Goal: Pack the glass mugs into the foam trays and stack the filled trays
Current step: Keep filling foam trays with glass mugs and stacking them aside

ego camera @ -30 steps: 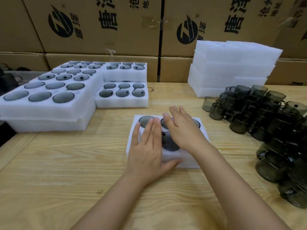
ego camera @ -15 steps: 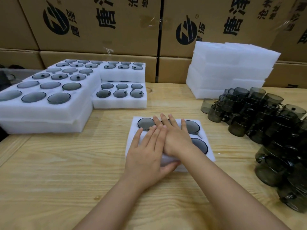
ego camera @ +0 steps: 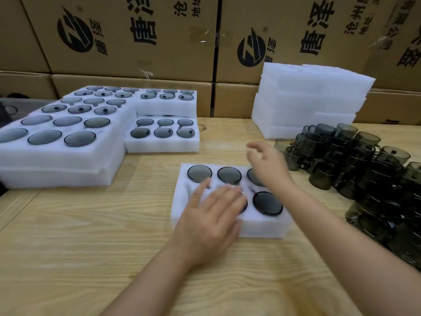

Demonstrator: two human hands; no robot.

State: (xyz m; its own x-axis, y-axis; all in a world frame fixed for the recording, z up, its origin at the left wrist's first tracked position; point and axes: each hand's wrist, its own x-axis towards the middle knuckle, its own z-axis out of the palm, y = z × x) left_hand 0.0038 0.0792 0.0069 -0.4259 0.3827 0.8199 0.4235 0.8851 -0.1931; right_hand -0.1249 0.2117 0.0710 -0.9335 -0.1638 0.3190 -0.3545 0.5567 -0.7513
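We see a white foam tray (ego camera: 262, 225) on the wooden table (ego camera: 91, 247), with dark glass mugs (ego camera: 267, 202) seated in its wells. The left hand (ego camera: 211, 215) lies flat on it, fingers straight, gripping nothing. The right hand (ego camera: 268, 167) hovers over its far corner (blurred), relaxed and empty. Loose mugs (ego camera: 364, 169) crowd the right; filled trays (ego camera: 68, 160) sit stacked on the left.

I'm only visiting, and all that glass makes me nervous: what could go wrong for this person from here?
1. The loose mugs are heaped on one another at the right. The right hand, blurred in mid-air beside them, might knock one and start a slide.
2. The filled trays on the left look unevenly stacked, so setting the front tray on top could make that pile shift.
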